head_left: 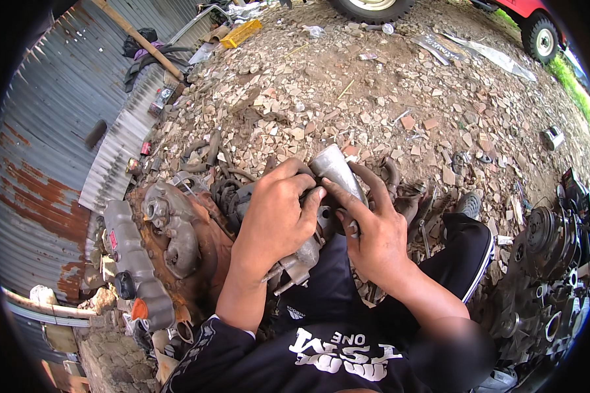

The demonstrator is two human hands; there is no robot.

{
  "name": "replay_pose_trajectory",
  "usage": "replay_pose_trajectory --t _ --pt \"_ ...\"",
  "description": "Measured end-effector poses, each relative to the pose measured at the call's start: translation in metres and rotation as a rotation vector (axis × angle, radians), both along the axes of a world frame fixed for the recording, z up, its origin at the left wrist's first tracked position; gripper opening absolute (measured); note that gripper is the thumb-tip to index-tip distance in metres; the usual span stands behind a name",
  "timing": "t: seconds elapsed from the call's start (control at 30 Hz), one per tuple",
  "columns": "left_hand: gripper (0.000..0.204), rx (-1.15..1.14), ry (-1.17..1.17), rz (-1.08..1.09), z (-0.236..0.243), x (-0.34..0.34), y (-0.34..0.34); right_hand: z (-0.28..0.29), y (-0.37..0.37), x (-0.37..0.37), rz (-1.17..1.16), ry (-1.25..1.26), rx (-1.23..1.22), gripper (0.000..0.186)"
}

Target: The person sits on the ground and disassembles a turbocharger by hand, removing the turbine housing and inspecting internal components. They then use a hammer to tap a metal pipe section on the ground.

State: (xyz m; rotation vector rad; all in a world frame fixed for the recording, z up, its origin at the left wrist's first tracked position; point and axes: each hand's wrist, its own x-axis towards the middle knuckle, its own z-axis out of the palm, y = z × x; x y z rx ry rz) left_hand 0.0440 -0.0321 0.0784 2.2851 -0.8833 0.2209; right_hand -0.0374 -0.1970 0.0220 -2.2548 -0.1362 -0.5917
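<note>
A grey metal engine part with a smooth cylindrical barrel (pixel 336 167) is held in front of my lap, tilted away from me. My left hand (pixel 272 213) is closed around its left side, thumb and fingers pressed together by the barrel. Against the right side, my right hand (pixel 373 232) grips with bent fingers, its index fingertip close to my left thumb. Below the hands shows a cast metal housing (pixel 301 262) with protruding studs; whether it joins the barrel is hidden. Anything small between the fingertips cannot be made out.
An engine with a grey valve cover (pixel 134 262) stands at left, near a rusty corrugated metal wall (pixel 39 196). More engine parts (pixel 544 281) are piled at right. Broken tile pieces (pixel 295 131) cover the ground; a yellow crate (pixel 240 33) and vehicle wheels (pixel 541 39) are farther off.
</note>
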Motion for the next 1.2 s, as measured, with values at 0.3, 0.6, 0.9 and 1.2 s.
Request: replay_pose_trajectory --t 0.3,0.6,0.9,1.2 --pt "0.018 0.064 0.025 -0.001 0.004 0.005 0.001 0.001 0.002 0.001 0.005 0.014 -0.017 0.072" --pt "0.02 0.042 0.071 -0.002 0.0 0.007 0.007 0.001 0.006 0.003 -0.004 -0.033 0.013 0.068" --pt "0.016 0.03 0.067 -0.038 0.0 0.01 0.004 0.001 0.005 0.002 -0.023 -0.022 -0.03 0.062" --pt "0.021 -0.021 0.258 -0.094 -0.006 0.021 0.014 -0.001 0.008 0.013 -0.094 -0.153 0.026 0.036"
